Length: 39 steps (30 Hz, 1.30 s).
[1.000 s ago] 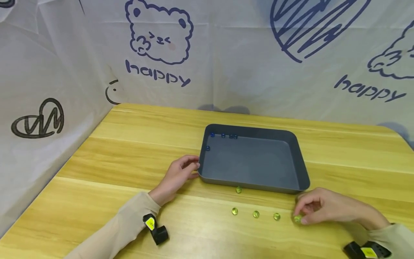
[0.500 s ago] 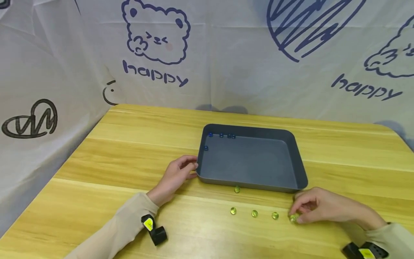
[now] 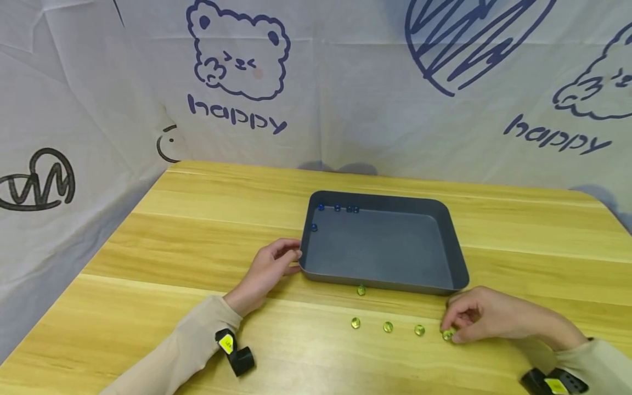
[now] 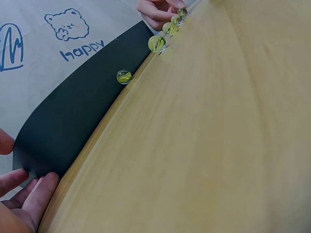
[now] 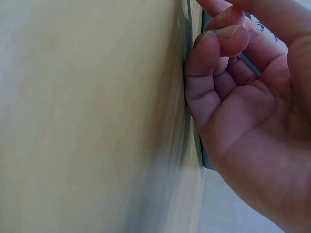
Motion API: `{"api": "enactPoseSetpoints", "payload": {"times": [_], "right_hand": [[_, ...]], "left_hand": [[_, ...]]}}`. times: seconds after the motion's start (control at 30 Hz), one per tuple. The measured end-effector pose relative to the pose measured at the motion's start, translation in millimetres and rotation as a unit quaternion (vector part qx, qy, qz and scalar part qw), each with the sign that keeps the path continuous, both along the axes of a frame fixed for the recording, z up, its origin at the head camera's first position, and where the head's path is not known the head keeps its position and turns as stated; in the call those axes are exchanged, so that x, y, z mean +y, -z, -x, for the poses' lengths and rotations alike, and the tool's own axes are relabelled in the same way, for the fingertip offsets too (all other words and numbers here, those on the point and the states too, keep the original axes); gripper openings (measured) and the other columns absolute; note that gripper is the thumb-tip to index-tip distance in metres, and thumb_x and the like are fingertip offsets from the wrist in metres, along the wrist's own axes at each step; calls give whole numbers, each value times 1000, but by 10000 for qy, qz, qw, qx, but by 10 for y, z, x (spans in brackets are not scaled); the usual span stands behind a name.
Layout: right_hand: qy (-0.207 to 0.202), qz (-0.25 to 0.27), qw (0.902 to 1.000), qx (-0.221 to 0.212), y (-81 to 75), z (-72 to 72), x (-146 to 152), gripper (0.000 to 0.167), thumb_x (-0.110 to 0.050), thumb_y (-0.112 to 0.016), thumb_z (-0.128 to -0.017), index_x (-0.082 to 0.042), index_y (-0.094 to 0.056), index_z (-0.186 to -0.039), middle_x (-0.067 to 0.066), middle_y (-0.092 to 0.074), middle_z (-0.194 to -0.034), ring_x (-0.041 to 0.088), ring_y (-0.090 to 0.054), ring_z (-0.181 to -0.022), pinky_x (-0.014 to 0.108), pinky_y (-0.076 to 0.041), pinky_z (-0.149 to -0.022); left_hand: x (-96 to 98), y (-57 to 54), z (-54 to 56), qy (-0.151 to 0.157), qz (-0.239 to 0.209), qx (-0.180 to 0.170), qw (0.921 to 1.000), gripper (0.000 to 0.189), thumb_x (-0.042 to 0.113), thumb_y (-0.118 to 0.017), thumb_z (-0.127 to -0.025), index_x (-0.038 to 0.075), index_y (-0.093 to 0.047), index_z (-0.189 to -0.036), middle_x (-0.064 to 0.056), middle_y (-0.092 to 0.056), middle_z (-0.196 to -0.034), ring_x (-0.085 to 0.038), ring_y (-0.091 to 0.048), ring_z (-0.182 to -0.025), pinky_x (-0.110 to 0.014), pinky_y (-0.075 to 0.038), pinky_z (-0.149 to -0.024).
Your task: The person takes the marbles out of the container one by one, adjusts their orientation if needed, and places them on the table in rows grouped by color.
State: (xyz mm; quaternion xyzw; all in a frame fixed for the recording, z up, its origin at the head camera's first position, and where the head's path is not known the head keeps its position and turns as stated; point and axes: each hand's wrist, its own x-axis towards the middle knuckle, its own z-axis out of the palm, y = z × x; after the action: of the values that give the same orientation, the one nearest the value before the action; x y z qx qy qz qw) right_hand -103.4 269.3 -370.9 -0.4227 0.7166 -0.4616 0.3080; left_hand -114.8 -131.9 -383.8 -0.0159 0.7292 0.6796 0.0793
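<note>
Pinching a green marble between thumb and fingertip of the right hand, just right of a row of three green marbles; touching the left end of a dark tray with parted fingers of the left hand; shifted slightly closer to that row than one second ago, otherwise much unchanged

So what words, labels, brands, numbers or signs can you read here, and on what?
"happy": white backdrop, below the bear drawing.
"happy": same backdrop, farther right, below a cropped drawing.
Yellow labels on the black wrist devices: too small to read.
Looped scribble at left: unclear whether letters.
Tray and marbles: no lettering visible.
</note>
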Motion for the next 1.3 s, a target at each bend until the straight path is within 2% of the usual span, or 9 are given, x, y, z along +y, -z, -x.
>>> {"api": "enactPoseSetpoints", "payload": {"times": [0.57, 1.3], "right_hand": [[113, -211, 9996, -128, -32, -13, -17, 19, 6, -64, -86, -4, -70, -101, 10, -51, -69, 12, -44, -59, 29, -39, -46], [42, -19, 9993, -358, -10, 5, 16, 20, 7, -63, -87, -2, -68, -104, 15, -49, -70, 17, -44, -60, 31, -39, -47]], "left_hand": [[0, 21, -1, -65, 27, -42, 10000, 34, 5, -50, -95, -6, -56, -126, -20, -56, -123, -28, -57, -110, -33, -56, -86], [1, 28, 17, -13, -25, -9, 10000, 33, 6, -50, -95, -6, -56, -126, -20, -56, -121, -28, -57, -109, -34, -56, -86]]}}
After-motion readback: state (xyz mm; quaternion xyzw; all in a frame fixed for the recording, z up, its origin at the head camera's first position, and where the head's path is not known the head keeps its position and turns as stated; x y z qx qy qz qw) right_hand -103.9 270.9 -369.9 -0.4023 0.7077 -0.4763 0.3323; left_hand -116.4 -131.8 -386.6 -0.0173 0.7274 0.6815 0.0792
